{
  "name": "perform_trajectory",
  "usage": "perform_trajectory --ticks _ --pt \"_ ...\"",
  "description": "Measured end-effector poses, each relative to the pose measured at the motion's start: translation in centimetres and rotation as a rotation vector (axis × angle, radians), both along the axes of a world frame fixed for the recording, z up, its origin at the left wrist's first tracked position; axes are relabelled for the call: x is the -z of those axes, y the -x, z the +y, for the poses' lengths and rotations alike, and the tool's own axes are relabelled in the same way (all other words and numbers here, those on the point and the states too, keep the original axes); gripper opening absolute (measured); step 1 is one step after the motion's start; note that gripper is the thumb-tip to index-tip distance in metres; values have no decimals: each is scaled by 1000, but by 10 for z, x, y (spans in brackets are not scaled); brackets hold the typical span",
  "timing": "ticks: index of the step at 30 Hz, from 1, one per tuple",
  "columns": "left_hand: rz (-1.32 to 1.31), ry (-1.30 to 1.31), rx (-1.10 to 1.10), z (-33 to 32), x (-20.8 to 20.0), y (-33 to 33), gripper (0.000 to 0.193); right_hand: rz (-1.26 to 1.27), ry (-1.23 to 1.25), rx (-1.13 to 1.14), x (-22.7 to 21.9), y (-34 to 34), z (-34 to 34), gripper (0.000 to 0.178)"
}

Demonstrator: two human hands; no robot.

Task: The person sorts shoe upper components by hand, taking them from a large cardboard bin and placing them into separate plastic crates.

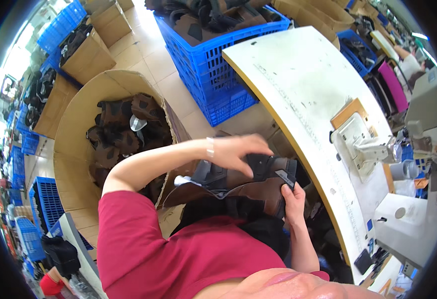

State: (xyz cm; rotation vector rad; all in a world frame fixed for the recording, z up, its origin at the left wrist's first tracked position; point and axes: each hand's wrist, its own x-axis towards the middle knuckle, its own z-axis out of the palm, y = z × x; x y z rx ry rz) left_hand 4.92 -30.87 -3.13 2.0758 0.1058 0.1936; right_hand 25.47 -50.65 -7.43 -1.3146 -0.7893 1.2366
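Observation:
A brown and black leather boot upper (252,191) lies across my lap, its long side running left to right. My right hand (293,200) pinches its right end, thumb on top beside a black tab with light marks. Over its far edge my left hand (241,152) is spread, slightly blurred, with thumb and fingers apart. Whether the left fingertips touch the leather I cannot tell. Something white pokes out at the upper's left end. A pale band circles my left wrist.
A large cardboard box (76,112) on my left holds several similar brown and black pieces. Blue crates (203,70) heaped with more stand ahead. The curved white worktable (298,70) borders my right, with a sewing machine (403,214) on it.

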Motion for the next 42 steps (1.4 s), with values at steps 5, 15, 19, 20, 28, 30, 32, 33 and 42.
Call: perform_trajectory --ticks 5,15,19,20,28,30,32,33,42 --pt "-901 169 -1225 2 -100 161 22 -94 -208 210 -82 13 95 41" --pt "-352 800 -1677 -47 103 294 19 -123 -710 -55 -211 76 454 38" --pt "135 1088 -1510 -67 183 303 22 -555 -618 -271 -109 85 443 35" --pt "267 1058 -1470 -65 206 308 23 -812 -686 -291 -85 74 434 32" --pt "1208 284 -1618 -94 422 466 44 -1183 -572 -290 -13 55 369 20" --pt "767 342 -1622 9 420 349 56 -1476 -245 -184 -22 25 353 17" --pt "503 422 -2192 -24 416 447 68 -1290 -379 -301 -18 71 365 16" --pt "233 624 -2205 22 412 412 71 -1333 -378 -276 -13 58 365 15" --pt "-73 1059 -2418 175 350 402 32 -1339 -321 -201 -13 43 364 13"
